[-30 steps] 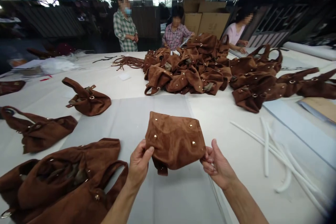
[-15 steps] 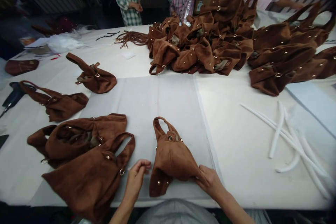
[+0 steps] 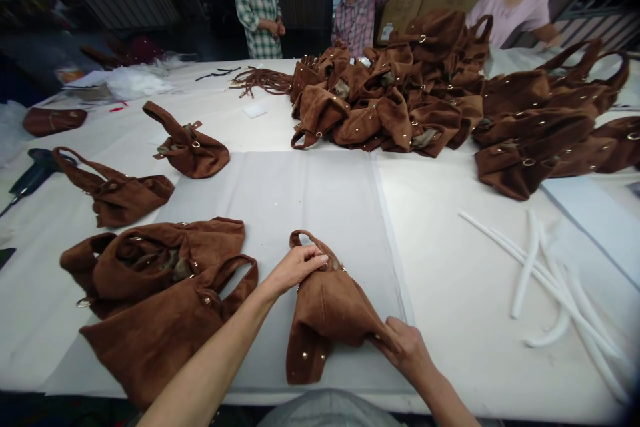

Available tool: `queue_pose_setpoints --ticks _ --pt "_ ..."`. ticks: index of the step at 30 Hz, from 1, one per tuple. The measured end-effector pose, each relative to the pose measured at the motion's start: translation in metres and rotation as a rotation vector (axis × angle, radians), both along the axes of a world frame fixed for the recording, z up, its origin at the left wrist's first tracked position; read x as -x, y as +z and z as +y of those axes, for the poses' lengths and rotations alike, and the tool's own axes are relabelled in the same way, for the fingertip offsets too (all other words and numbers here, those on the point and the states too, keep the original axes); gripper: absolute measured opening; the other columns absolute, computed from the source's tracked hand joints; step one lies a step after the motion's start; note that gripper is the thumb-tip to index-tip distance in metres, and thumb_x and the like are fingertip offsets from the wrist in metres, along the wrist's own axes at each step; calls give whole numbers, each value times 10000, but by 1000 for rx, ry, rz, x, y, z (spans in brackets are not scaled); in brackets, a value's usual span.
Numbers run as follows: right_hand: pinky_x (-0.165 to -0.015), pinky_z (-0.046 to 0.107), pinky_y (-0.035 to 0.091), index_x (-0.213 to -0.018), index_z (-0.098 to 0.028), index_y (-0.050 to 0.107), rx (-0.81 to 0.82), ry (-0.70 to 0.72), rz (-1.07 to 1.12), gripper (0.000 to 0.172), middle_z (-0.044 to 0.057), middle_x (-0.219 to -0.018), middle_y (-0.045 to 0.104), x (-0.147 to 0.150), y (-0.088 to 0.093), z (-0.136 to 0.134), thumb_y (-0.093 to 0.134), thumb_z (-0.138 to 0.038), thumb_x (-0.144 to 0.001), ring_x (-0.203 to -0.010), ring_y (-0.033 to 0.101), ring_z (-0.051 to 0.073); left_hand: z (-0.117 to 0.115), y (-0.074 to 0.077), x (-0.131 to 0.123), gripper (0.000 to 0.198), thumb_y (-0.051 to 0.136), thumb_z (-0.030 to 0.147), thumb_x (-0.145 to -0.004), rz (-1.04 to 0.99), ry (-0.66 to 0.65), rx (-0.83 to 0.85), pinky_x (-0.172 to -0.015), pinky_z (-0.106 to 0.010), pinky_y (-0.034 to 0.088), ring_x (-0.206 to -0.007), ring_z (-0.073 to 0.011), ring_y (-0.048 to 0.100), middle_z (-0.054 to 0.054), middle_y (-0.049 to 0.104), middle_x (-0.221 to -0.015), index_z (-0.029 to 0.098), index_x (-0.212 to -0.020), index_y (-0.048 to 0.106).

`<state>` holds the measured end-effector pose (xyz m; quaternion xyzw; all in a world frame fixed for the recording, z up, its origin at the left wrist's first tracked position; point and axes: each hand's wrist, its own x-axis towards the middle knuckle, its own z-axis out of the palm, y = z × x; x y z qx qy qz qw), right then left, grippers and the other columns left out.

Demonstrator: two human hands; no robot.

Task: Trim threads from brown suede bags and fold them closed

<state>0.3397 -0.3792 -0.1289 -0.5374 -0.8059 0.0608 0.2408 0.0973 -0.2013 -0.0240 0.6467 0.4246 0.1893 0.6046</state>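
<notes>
A small brown suede bag (image 3: pixel 325 310) with metal studs lies on the white table (image 3: pixel 440 267) right in front of me. My left hand (image 3: pixel 296 265) rests on the bag's top by its handle and ring, fingers curled onto it. My right hand (image 3: pixel 406 347) pinches the bag's lower right corner at the table's near edge.
Two finished bags (image 3: pixel 160 300) lie left of my hands, two more (image 3: pixel 187 147) farther left. A large heap of bags (image 3: pixel 400 93) fills the far middle and right. White foam strips (image 3: pixel 540 273) lie at right. Three people stand beyond the table.
The bag went from held up flat in both hands to lying on the table. My left hand has since moved forward onto its top. The camera tilted down.
</notes>
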Motion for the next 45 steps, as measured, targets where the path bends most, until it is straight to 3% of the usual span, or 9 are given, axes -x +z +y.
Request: queue_pose_setpoints --ticks 5,8,14,17,24,29,34,39,45 --pt "-491 250 317 -915 -159 569 -321 -240 24 188 5 -613 410 -41 78 13 475 -37 -808 -559 418 119 -12 12 14 155 571 299 -771 -368 15 -85 -787 -297 408 -855 -189 526 -64 576 -844 149 -809 586" --pt "-547 271 364 -1137 -168 491 -314 -110 -11 376 19 -645 476 -39 112 15 506 -28 -788 -627 461 143 -27 -22 27 130 569 266 -745 -304 25 -83 -848 -328 395 -936 -218 528 -85 593 -934 169 -816 618" --pt "-458 271 285 -768 -174 508 20 368 -94 170 12 -630 491 38 90 10 404 -54 -829 -577 462 139 -53 -98 53 139 505 271 -720 137 448 60 -639 -277 436 -713 -187 569 -45 615 -760 161 -757 582" --pt "-439 269 251 -719 -180 455 134 488 -118 136 2 -677 519 65 76 -2 527 -80 -776 -606 487 148 -50 -73 49 253 458 362 -795 122 691 -54 -575 -240 423 -738 -170 567 -52 607 -891 174 -924 566" --pt "-383 278 174 -731 -198 487 218 583 -138 107 -15 -641 516 72 75 -9 578 -203 -785 -527 461 136 -33 -4 7 265 562 380 -772 150 355 -261 -706 -254 440 -774 -177 586 -38 642 -837 177 -931 621" --pt "-481 196 313 -925 -242 609 553 480 408 204 -20 -667 514 52 123 6 443 -149 -850 -543 465 72 -40 -2 9 343 597 350 -746 78 275 -308 -743 -269 431 -951 -228 539 -63 592 -1063 203 -1055 589" --pt "-485 211 323 -854 -212 642 530 -85 842 122 -30 -578 450 53 167 74 550 -269 -796 -515 403 87 -31 -8 -3 227 506 391 -801 53 364 -174 -528 -200 380 -612 -128 501 3 555 -675 178 -773 577" --pt "-431 195 250 -891 -179 568 492 -300 1268 249 -68 -528 345 91 145 142 557 -400 -777 -461 303 67 -19 -19 -7 311 487 459 -789 -100 549 4 -359 -176 266 -408 -72 357 41 435 -542 164 -693 508" --pt "-441 187 275 -808 -159 566 701 -291 1069 186 -40 -593 436 109 98 128 560 -339 -762 -506 347 70 -26 -28 -2 344 595 456 -718 -432 650 406 -331 -144 193 -427 -42 369 25 472 -609 127 -740 497"
